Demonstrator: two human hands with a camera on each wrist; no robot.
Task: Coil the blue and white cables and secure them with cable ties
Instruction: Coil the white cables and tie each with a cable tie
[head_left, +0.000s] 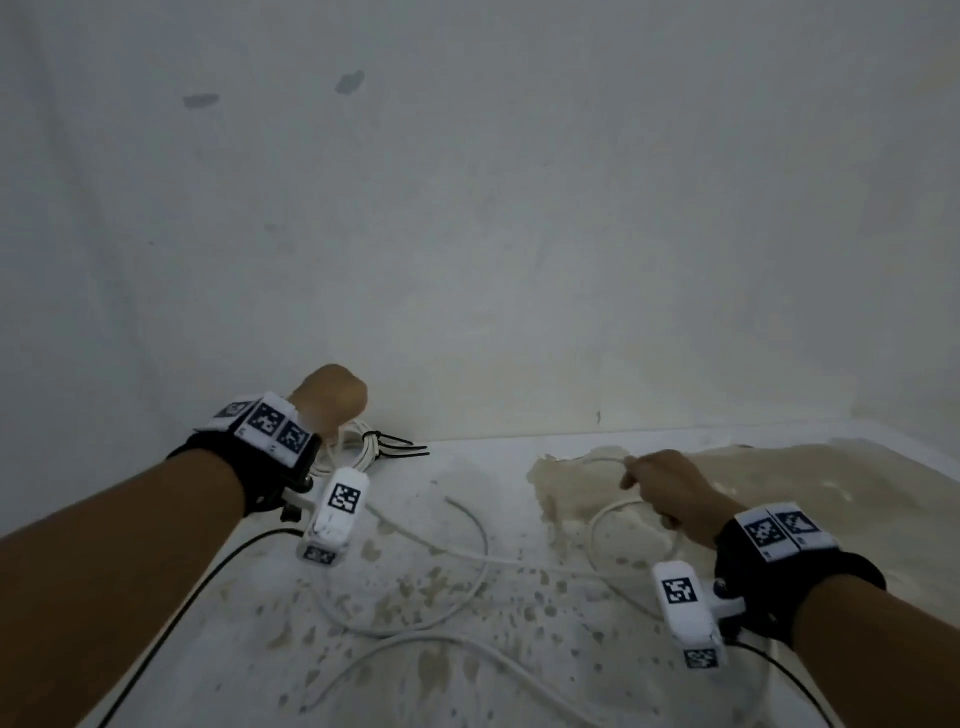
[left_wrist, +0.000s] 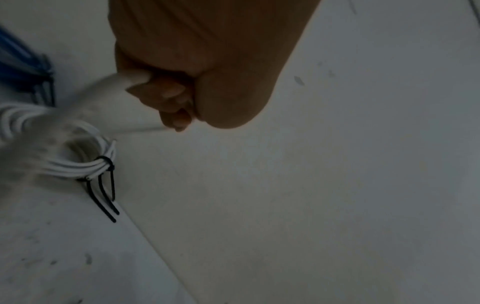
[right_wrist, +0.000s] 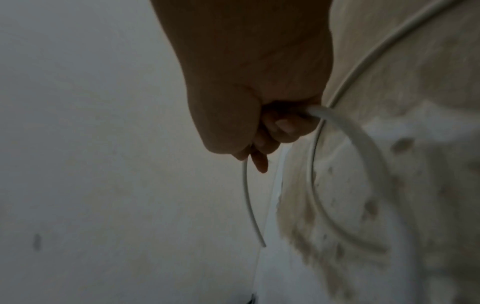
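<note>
While the left hand (head_left: 328, 397) is clenching a white cable (left_wrist: 114, 82) in its fist near the floor's far edge by the wall (head_left: 467, 208), the right hand (head_left: 670, 491) is gripping another stretch of loose white cable (head_left: 467, 551), its cut end poking past the fingers (right_wrist: 283, 125). Slack is looping across the stained floor (head_left: 519, 493). Coiled white bundle (left_wrist: 85, 164), black cable ties (left_wrist: 103, 193) on it, is lying below the left fist. Blue cable (left_wrist: 18, 65) is sitting just beyond it, blurred.
</note>
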